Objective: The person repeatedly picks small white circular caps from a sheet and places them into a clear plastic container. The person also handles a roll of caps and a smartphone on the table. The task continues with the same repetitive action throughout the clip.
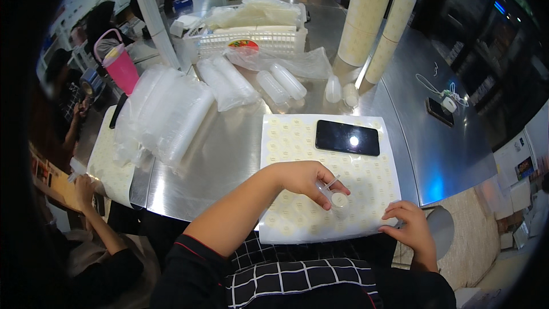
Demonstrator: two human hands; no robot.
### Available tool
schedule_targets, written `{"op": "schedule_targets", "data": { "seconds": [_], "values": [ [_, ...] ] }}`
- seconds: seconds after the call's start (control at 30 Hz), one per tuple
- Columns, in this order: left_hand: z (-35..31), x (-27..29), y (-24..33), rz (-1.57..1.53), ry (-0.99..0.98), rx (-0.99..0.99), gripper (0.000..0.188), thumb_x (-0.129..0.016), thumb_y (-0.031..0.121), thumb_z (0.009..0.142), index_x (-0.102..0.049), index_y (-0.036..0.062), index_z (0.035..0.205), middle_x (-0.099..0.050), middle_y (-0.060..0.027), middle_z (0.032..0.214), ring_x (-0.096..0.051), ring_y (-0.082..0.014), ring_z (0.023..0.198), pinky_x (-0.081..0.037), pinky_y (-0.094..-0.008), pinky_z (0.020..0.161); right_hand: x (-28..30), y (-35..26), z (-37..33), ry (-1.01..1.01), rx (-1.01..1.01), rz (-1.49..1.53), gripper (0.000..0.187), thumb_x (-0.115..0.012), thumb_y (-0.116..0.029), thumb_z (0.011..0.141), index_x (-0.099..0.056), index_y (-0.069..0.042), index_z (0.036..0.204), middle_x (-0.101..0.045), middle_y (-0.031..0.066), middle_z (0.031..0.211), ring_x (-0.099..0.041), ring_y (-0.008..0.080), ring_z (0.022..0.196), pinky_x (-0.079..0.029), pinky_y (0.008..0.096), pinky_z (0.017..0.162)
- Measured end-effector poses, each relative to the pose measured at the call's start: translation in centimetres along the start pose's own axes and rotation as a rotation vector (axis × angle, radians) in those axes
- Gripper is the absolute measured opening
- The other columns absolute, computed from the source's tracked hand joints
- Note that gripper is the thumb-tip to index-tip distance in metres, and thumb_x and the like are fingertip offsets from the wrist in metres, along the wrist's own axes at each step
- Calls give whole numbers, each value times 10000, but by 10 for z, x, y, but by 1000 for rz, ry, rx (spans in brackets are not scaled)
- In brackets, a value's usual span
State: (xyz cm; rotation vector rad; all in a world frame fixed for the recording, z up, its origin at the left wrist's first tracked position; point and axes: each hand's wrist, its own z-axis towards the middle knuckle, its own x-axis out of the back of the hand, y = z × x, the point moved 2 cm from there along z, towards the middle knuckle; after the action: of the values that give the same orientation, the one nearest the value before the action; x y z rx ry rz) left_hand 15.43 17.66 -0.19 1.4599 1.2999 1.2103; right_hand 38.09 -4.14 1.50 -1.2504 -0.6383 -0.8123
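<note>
My left hand [311,183] is closed around a small clear plastic cup [341,210], over the middle of a sheet of round stickers. A round pale label [339,199] shows on the cup, and part of the cup is hidden by my fingers. The sticker sheet [286,217] lies flat at the table's front edge, printed with rows of pale yellow circles. At its lower right edge my right hand [409,226] has thumb and fingers curled onto the sheet. Beyond my hands a black phone [347,138] rests on the sheet's far right part.
Bagged clear cups [166,114] lie on the left of the steel table, with loose stacked cups [281,84] further back. Behind them stands a white basket [251,40]. Tall sticker rolls [366,20] stand at the back right. A co-worker's hand [84,191] is at the left.
</note>
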Motion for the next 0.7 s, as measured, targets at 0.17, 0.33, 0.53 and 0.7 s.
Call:
{"op": "schedule_targets", "data": {
  "seconds": [0.17, 0.33, 0.53, 0.7],
  "values": [
    [0, 2, -2, -4, -7, -26, 586, -856, 143, 697, -658, 60, 1243, -678, -83, 1211, -609, -142, 1063, -438, -284, 967, -5, 5, -4, 23, -26, -5, 160, -837, -107, 656, -732, -68, 770, -697, 88, 904, -681, 271, 889, -538, 353, 769],
    [0, 3, -5, -29, 5, -35, 563, -865, 213, 715, -672, 57, 1221, -695, -65, 1168, -617, -121, 1018, -450, -258, 927, -7, 11, -6, 42, -66, 43, 134, -824, -113, 683, -739, -65, 774, -703, 89, 894, -686, 265, 880, -538, 351, 759],
    [-1, 2, -2, -152, 19, 17, 579, -884, 188, 688, -676, 45, 1209, -692, -73, 1174, -627, -128, 1031, -458, -256, 920, 2, 15, -1, -52, -158, 179, 166, -803, -99, 729, -741, -54, 876, -710, 87, 946, -685, 250, 904, -534, 331, 767],
    [1, -8, 3, -132, 33, -82, 569, -884, 155, 681, -680, 43, 1200, -698, -76, 1155, -637, -148, 1042, -462, -266, 931, 3, 19, -2, -69, -15, 133, 178, -793, -72, 737, -738, -48, 904, -712, 86, 980, -685, 229, 920, -525, 307, 806]
  ]
}}
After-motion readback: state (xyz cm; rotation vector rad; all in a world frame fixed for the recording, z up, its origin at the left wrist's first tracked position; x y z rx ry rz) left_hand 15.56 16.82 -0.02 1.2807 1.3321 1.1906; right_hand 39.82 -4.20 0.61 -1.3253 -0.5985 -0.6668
